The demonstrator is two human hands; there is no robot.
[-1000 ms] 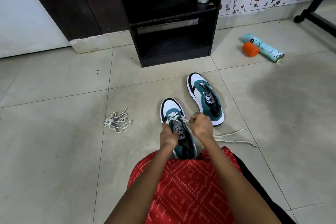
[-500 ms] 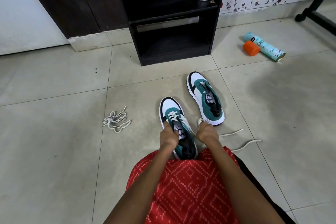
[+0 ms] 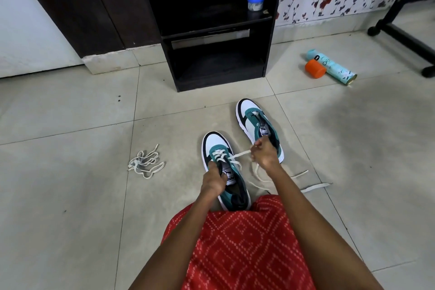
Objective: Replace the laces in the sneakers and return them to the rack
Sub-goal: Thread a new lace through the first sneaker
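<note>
Near the centre of the frame, the near sneaker (image 3: 223, 172) sits on the tiled floor (image 3: 70, 195), toe pointing up the frame, laced through its front eyelets. The left hand (image 3: 213, 180) has its fingers clenched on the sneaker's tongue and collar. The right hand (image 3: 263, 153), just right of it, has its fingers pinched around the white lace (image 3: 240, 155), drawn taut from the eyelets; loose ends trail right. The 2nd sneaker (image 3: 259, 127) lies just behind that hand. A spare lace (image 3: 146, 165) is bunched at left. The black rack (image 3: 211, 30) stands at top centre.
</note>
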